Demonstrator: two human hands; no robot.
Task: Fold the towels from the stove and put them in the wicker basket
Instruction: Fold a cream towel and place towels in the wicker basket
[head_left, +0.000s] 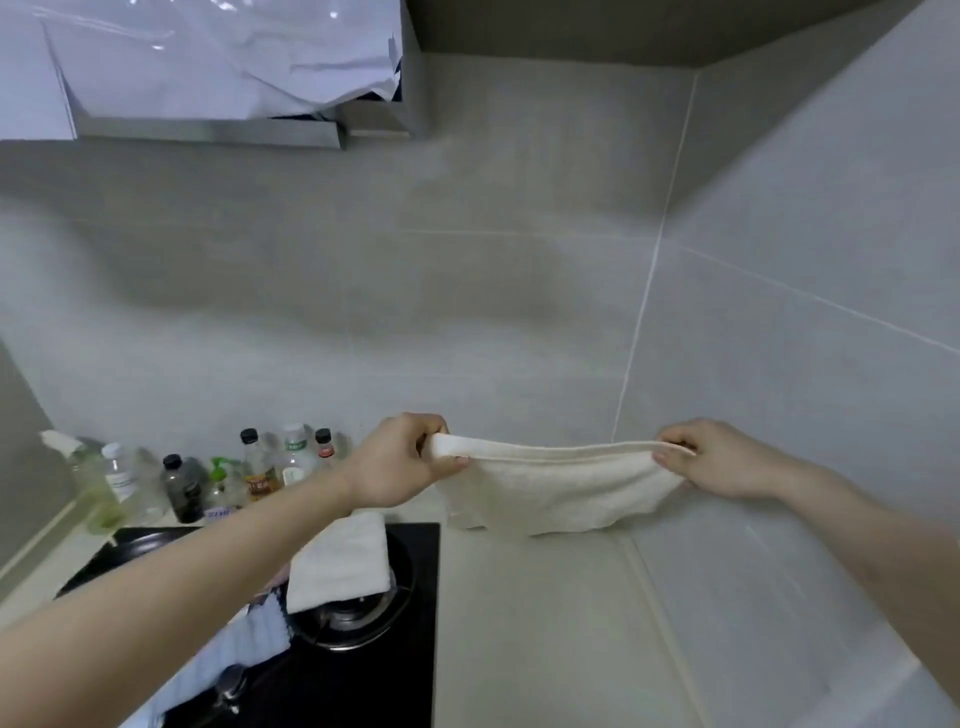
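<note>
Head view: three towels. A cream towel (558, 488) is stretched in the air over the counter (530, 634), left hand (402, 462) pinching its left top corner, right hand (714, 460) pinching the right. A white towel (340, 561) and a blue towel (249, 644) lie on the black stove (410, 649), near left. About eight bottles (257, 467) stand far left. Bare counter to the right reaches the tiled wall.
</note>
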